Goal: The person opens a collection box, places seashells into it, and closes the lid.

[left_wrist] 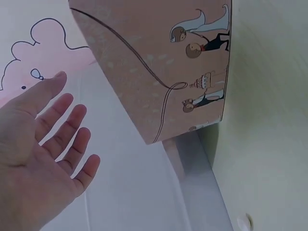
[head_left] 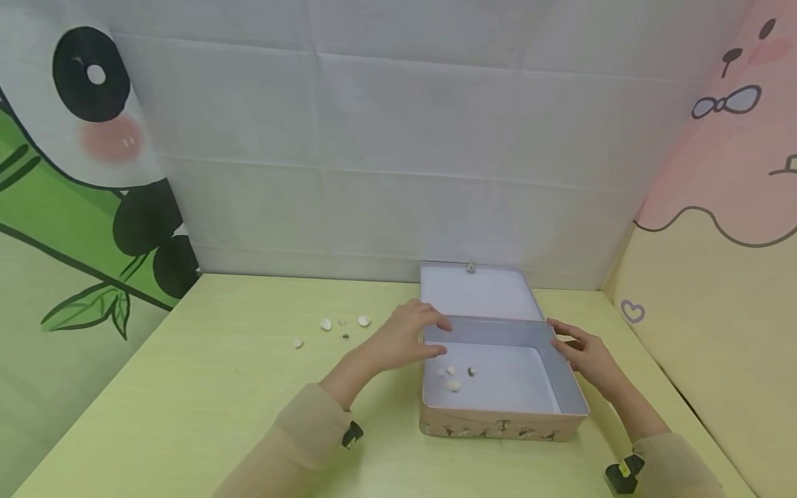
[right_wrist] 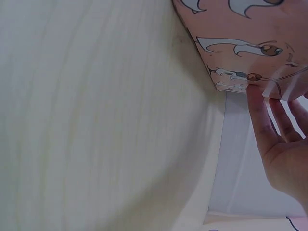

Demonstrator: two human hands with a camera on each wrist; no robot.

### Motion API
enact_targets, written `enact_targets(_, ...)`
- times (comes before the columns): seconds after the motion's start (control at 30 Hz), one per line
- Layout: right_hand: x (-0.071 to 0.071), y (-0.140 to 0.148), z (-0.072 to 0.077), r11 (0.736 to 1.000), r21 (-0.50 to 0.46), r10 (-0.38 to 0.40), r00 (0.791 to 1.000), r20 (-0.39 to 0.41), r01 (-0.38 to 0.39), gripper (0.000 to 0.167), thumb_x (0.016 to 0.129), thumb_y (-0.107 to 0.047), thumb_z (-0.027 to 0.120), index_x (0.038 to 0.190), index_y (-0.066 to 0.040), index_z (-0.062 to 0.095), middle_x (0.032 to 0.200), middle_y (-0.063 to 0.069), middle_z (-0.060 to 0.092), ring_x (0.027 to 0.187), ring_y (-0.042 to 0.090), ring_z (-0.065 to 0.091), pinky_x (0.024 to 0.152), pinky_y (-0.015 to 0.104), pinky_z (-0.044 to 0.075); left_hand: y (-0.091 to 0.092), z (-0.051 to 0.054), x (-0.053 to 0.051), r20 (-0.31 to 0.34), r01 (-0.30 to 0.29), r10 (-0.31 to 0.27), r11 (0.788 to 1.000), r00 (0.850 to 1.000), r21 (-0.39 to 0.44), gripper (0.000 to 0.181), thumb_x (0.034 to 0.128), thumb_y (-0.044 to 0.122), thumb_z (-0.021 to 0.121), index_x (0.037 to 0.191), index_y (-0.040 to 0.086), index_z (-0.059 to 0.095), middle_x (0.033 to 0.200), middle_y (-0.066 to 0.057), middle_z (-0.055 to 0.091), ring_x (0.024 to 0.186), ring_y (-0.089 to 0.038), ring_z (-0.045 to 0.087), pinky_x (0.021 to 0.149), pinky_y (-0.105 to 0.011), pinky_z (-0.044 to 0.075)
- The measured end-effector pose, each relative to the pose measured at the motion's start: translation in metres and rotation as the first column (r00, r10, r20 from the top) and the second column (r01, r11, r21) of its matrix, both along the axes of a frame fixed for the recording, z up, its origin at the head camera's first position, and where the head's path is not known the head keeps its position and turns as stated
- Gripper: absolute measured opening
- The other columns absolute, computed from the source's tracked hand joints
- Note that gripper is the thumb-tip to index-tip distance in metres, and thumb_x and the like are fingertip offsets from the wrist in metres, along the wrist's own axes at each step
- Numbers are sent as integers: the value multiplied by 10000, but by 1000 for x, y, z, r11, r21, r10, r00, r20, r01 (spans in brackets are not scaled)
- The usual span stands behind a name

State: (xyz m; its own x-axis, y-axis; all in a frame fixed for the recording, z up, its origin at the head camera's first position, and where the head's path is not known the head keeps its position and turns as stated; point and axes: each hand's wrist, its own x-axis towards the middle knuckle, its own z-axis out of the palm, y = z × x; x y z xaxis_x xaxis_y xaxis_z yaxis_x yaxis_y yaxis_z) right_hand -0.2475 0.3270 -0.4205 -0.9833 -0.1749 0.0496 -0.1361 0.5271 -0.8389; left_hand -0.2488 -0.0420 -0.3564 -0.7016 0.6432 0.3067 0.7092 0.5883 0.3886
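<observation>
A pink metal case printed with small figures stands on the table with its lid swung back. Several small shells lie on its white floor, among them a white shell and a dark one. Above the left rim, my left hand has thumb and fingers spread apart and holds nothing; its empty palm shows in the left wrist view. My right hand touches the case's right side near the back corner. In the right wrist view, its extended fingers meet the outer wall.
Left of the case, several more shells lie scattered on the pale yellow table, including a white shell and another white shell. A white sheet hangs behind the table, and printed panels stand at both sides.
</observation>
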Motion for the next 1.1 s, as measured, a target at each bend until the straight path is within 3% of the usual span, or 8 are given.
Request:
enact_targets(0.2, 0, 1, -1, 1000, -4, 3, 1000, -8, -3, 557, 971, -314, 524, 1440, -55, 372, 1420, 259, 378, 952, 0, 551, 702, 265, 534, -18, 6, -1, 6, 13, -13, 1000, 1000, 2, 328, 830, 284, 723, 1123, 149, 663, 1133, 24, 640, 1148, -226, 485, 994, -456, 363)
enact_targets(0.43, 2, 0, 1, 1000, -11, 7, 1000, -11, -7, 545, 973, -298, 524, 1439, -58, 375, 1423, 261, 373, 987, 99, 568, 696, 266, 534, -48, 16, -3, -16, 23, -22, 999, 1000, 38, 348, 824, 258, 730, 1145, 157, 645, 1157, 40, 624, 1146, -185, 488, 1012, -404, 368)
enact_targets(0.6, 3, 0, 3, 1000, -14, 9, 1000, -12, -9, 542, 973, -291, 525, 1440, -60, 375, 1426, 259, 372, 984, 70, 562, 694, 268, 533, -73, 23, -4, -2, 23, -22, 995, 1000, 98, 349, 814, 251, 742, 1139, 184, 636, 1145, 83, 614, 1160, -149, 480, 1012, -385, 375)
enact_targets(0.7, 3, 0, 2, 1000, -7, 5, 1000, -13, -6, 543, 973, -292, 525, 1439, -57, 375, 1426, 258, 375, 1000, 98, 567, 697, 264, 532, -87, 26, -3, 33, -2, -1, 994, 999, 110, 352, 819, 266, 736, 1148, 203, 628, 1158, 101, 604, 1185, -144, 468, 1028, -397, 364)
enact_targets(0.83, 2, -1, 2, 1000, -15, 7, 1000, -3, -7, 552, 973, -292, 525, 1443, -51, 365, 1428, 263, 370, 1059, 237, 571, 714, 275, 541, -105, 26, -3, 86, -47, 37, 992, 996, 117, 345, 832, 270, 723, 1157, 219, 622, 1169, 104, 600, 1205, -143, 454, 1037, -409, 358)
enact_targets(0.97, 2, -1, 3, 1000, -17, 8, 1000, 4, -8, 555, 975, -291, 521, 1449, -54, 354, 1434, 268, 360, 1105, 341, 544, 731, 299, 545, -123, 22, -4, 114, -90, 76, 988, 991, 123, 351, 828, 291, 727, 1160, 243, 621, 1173, 116, 594, 1200, -138, 452, 1018, -411, 378)
enact_targets(1.1, 3, -1, 4, 1000, -12, 5, 1000, 5, -5, 554, 976, -296, 519, 1449, -58, 355, 1436, 265, 361, 1110, 355, 537, 727, 299, 540, -141, 15, -6, 125, -131, 115, 983, 985, 129, 389, 809, 327, 744, 1169, 252, 617, 1188, 110, 581, 1206, -154, 449, 1005, -432, 388)
